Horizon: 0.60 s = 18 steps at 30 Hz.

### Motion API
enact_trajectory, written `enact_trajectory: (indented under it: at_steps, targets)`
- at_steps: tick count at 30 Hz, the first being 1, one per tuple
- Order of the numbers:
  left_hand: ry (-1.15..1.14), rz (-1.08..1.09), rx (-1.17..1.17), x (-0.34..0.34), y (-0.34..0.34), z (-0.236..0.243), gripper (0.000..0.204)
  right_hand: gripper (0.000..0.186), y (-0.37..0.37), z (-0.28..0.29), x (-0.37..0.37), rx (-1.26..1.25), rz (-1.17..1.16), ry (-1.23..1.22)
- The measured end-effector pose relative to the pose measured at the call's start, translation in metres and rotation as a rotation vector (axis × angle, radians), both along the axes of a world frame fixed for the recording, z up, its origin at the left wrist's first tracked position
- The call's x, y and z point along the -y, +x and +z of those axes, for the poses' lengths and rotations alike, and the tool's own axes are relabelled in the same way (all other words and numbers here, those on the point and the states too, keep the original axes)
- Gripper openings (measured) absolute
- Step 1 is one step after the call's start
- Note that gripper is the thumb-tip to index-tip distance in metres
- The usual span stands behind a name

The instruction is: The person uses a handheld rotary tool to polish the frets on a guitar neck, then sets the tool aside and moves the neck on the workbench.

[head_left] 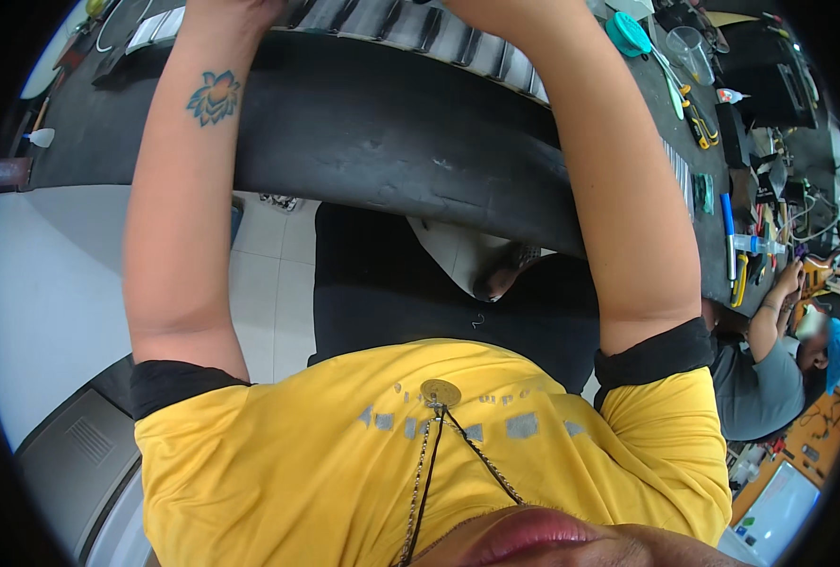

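Both my forearms reach up to the far side of the dark workbench (391, 142). Only the wrist end of my left hand (254, 9) shows at the upper edge, and its fingers are out of the picture. My right hand (486, 13) is likewise cut off, with its fingers hidden. Between the hands lies a long silver-grey piece (391, 26) with dark crosswise bands, like a ribbed or striped strip. Its kind is unclear, and whether either hand touches it cannot be seen.
Along the right side lie a teal cup (628, 34), a clear plastic cup (690, 53), yellow-and-black pliers (698, 125), a blue marker (729, 231) and a yellow-handled tool (740, 280). Beyond them a co-worker in a grey shirt (760, 387) handles something orange-brown. A grey bin-like box (75, 468) stands lower left.
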<state>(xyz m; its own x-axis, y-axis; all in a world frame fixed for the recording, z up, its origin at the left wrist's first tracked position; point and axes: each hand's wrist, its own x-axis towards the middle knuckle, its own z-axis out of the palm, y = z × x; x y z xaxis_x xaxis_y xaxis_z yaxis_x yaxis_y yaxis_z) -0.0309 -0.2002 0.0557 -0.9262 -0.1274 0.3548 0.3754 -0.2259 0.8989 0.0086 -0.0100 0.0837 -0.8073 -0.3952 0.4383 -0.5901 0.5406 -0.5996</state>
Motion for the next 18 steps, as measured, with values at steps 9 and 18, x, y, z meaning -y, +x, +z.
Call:
enact_trajectory:
  at_steps: [9, 18]
  targets:
    - [0.084, 0.051, -0.025, 0.016, 0.001, -0.011, 0.023, 0.034, -0.01, -0.005, 0.014, 0.008, 0.098, -0.012]
    - [0.224, 0.242, 0.268, -0.013, 0.024, 0.023, 0.021, 0.035, -0.016, -0.017, 0.019, 0.007, 0.093, -0.072]
